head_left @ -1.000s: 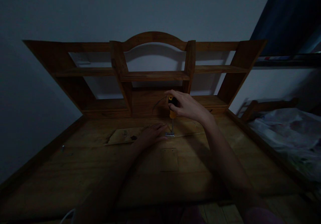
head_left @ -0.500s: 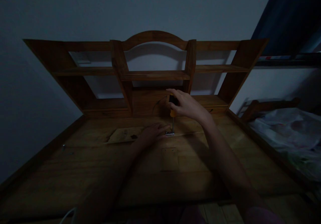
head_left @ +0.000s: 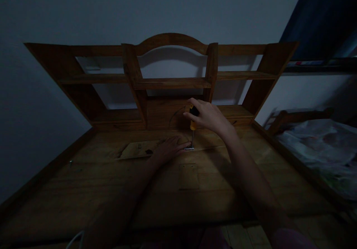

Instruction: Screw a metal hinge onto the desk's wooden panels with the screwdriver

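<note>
My right hand [head_left: 208,117] is closed around the yellow and black handle of a screwdriver [head_left: 193,125], which stands upright with its shaft pointing down. The tip meets a small metal hinge-like piece [head_left: 189,149] on the wooden desktop [head_left: 223,189]. My left hand [head_left: 170,148] lies low on the wood with its fingers stretched out, the fingertips touching or close beside the metal piece. Whatever screw sits under the tip is too small and dark to make out.
Behind my hands rises a wooden shelf unit [head_left: 173,83] against the wall. A flat torn-edged piece [head_left: 136,149] lies left of my left hand, and a small screw-like object [head_left: 70,162] further left. Plastic bags [head_left: 320,141] lie beyond the desk's right edge.
My right hand has turned slightly on the screwdriver handle, its fingers shifting a little. The left fingers have moved slightly toward the metal piece, which stays in place.
</note>
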Action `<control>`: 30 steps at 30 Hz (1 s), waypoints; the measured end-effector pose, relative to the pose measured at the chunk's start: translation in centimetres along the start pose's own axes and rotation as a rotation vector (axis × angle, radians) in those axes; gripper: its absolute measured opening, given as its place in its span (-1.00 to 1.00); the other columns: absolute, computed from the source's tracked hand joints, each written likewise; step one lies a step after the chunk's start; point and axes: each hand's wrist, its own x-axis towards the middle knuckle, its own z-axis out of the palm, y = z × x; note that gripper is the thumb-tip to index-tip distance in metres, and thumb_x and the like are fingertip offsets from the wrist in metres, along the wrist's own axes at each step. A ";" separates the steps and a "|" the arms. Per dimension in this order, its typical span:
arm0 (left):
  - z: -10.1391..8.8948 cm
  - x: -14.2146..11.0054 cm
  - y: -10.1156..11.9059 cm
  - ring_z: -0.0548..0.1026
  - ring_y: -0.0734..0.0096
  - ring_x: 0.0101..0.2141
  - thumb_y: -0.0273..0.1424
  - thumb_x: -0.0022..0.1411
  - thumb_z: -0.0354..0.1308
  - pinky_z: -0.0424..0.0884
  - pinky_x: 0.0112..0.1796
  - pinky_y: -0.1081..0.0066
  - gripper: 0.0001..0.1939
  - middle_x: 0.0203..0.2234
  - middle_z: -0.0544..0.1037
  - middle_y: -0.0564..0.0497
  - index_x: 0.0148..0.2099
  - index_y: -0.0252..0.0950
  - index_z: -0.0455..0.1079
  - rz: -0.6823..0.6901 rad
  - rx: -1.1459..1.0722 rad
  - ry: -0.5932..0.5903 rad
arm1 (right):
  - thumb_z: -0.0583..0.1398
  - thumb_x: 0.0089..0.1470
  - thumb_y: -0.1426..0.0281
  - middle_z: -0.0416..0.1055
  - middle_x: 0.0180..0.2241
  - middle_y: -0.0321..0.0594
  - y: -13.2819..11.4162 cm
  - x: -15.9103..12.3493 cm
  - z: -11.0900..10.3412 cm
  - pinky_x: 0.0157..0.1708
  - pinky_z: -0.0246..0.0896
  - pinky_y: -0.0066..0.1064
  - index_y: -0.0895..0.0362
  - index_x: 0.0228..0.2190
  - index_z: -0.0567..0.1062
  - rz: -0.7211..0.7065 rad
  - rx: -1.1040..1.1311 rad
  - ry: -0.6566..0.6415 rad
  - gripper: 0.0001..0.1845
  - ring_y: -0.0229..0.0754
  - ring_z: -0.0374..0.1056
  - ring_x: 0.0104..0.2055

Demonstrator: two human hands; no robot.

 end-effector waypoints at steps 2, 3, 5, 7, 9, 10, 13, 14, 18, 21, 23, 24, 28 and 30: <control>0.1 0.1 -0.1 0.32 0.08 0.14 -0.05 0.40 -0.08 0.27 0.11 0.09 -0.56 0.19 0.27 -0.02 0.29 0.25 0.17 0.012 -0.003 -0.007 | 0.09 0.23 0.17 0.37 0.11 -0.02 0.1 0.0 0.0 0.07 0.20 -0.12 0.10 0.21 0.22 -0.008 0.015 -0.017 -0.43 0.05 0.32 0.10; 0.1 0.1 -0.2 0.33 0.07 0.14 -0.05 0.40 -0.09 0.28 0.11 0.09 -0.56 0.20 0.27 -0.02 0.29 0.26 0.16 0.016 -0.001 -0.011 | 0.10 0.22 0.22 0.34 0.14 -0.02 0.1 0.0 0.0 0.09 0.19 -0.13 0.10 0.24 0.17 -0.027 0.032 -0.027 -0.39 0.04 0.31 0.13; 0.2 0.1 -0.2 0.33 0.05 0.13 -0.04 0.40 -0.10 0.29 0.09 0.08 -0.55 0.20 0.27 -0.03 0.30 0.28 0.14 0.014 0.000 -0.010 | 0.11 0.20 0.29 0.30 0.18 -0.03 0.2 0.1 -0.1 0.11 0.18 -0.15 0.11 0.28 0.10 -0.069 0.060 -0.037 -0.34 0.02 0.28 0.16; 0.3 0.1 -0.2 0.34 0.04 0.12 -0.02 0.40 -0.10 0.31 0.07 0.07 -0.55 0.19 0.27 -0.03 0.30 0.29 0.14 0.008 -0.009 -0.006 | 0.11 0.22 0.26 0.35 0.14 -0.02 0.1 0.0 -0.1 0.08 0.20 -0.14 0.11 0.26 0.15 -0.071 0.059 -0.027 -0.38 0.03 0.31 0.12; 0.4 0.1 -0.2 0.35 0.05 0.11 -0.02 0.39 -0.10 0.31 0.07 0.08 -0.55 0.19 0.28 -0.03 0.30 0.27 0.16 0.007 -0.019 0.002 | 0.09 0.24 0.16 0.43 0.03 -0.01 -0.2 0.0 -0.2 0.00 0.24 -0.13 0.11 0.18 0.25 -0.020 0.022 -0.017 -0.46 0.06 0.37 0.03; 0.4 0.1 -0.2 0.34 0.06 0.11 -0.02 0.39 -0.09 0.30 0.08 0.09 -0.54 0.18 0.28 -0.03 0.30 0.25 0.17 0.008 -0.018 0.006 | 0.07 0.25 0.12 0.46 -0.01 -0.02 -0.3 0.0 -0.3 -0.03 0.25 -0.12 0.10 0.15 0.28 0.005 0.004 -0.015 -0.47 0.07 0.39 0.00; 0.6 0.2 -0.3 0.34 0.09 0.12 -0.01 0.39 -0.07 0.29 0.10 0.12 -0.54 0.18 0.29 -0.02 0.30 0.23 0.17 0.009 0.003 0.001 | 0.07 0.24 0.18 0.40 0.08 -0.03 -0.4 0.0 -0.4 0.02 0.22 -0.12 0.09 0.18 0.24 -0.011 0.018 -0.029 -0.46 0.06 0.36 0.06; 0.7 0.2 -0.4 0.34 0.10 0.12 -0.01 0.39 -0.08 0.29 0.09 0.13 -0.53 0.18 0.29 -0.02 0.30 0.23 0.16 0.009 0.007 -0.004 | 0.08 0.22 0.24 0.36 0.14 -0.03 -0.4 0.0 -0.4 0.06 0.19 -0.13 0.10 0.22 0.20 -0.044 0.042 -0.034 -0.44 0.04 0.32 0.11; 1.0 0.3 -0.6 0.34 0.09 0.12 -0.03 0.39 -0.08 0.29 0.09 0.13 -0.53 0.17 0.30 -0.03 0.31 0.22 0.15 0.023 0.007 0.000 | 0.08 0.22 0.28 0.39 0.10 -0.02 -0.3 0.0 -0.3 0.03 0.20 -0.20 0.13 0.22 0.19 -0.093 0.055 -0.036 -0.44 0.00 0.34 0.08; 1.0 0.3 -0.6 0.34 0.09 0.12 -0.03 0.38 -0.04 0.29 0.09 0.13 -0.49 0.17 0.31 -0.08 0.34 0.15 0.11 0.025 -0.004 0.022 | 0.06 0.25 0.10 0.51 -0.14 -0.03 -0.7 -0.1 -0.4 -0.18 0.25 -0.21 0.12 0.13 0.29 0.014 -0.084 -0.012 -0.48 0.04 0.43 -0.14; 0.9 0.2 -0.7 0.35 0.10 0.12 -0.01 0.37 -0.03 0.30 0.09 0.15 -0.42 0.15 0.33 -0.11 0.37 0.07 0.05 0.027 -0.029 0.028 | 0.03 0.25 0.04 0.52 -0.25 -0.05 -0.9 -0.2 -0.6 -0.24 0.23 -0.22 0.12 0.08 0.32 0.056 -0.155 -0.005 -0.48 0.05 0.44 -0.22; 0.8 0.2 -0.7 0.36 0.11 0.11 0.01 0.35 -0.02 0.30 0.09 0.16 -0.37 0.15 0.33 -0.12 0.39 0.03 0.02 0.030 -0.041 0.027 | 0.03 0.25 0.06 0.52 -0.25 -0.06 -1.0 -0.2 -0.7 -0.24 0.23 -0.22 0.11 0.07 0.33 0.057 -0.160 -0.005 -0.50 0.05 0.44 -0.22; 0.4 -0.2 -0.9 0.29 0.04 0.17 0.11 0.24 0.06 0.25 0.13 0.12 -0.20 0.22 0.26 -0.14 0.41 0.00 -0.04 0.034 -0.049 0.020 | 0.09 0.19 0.26 0.46 -0.03 -0.06 -0.4 -0.1 -0.8 -0.07 0.24 -0.22 0.12 0.08 0.31 -0.013 -0.051 -0.010 -0.56 0.02 0.40 -0.04; 0.3 -0.5 -1.2 0.27 0.02 0.18 0.12 0.24 0.05 0.23 0.15 0.11 -0.20 0.23 0.25 -0.14 0.41 0.01 -0.05 0.024 -0.050 0.027 | 0.11 0.16 0.33 0.40 0.05 -0.06 0.0 0.0 -0.7 0.01 0.21 -0.22 0.14 0.12 0.28 -0.061 0.003 -0.016 -0.51 0.01 0.35 0.05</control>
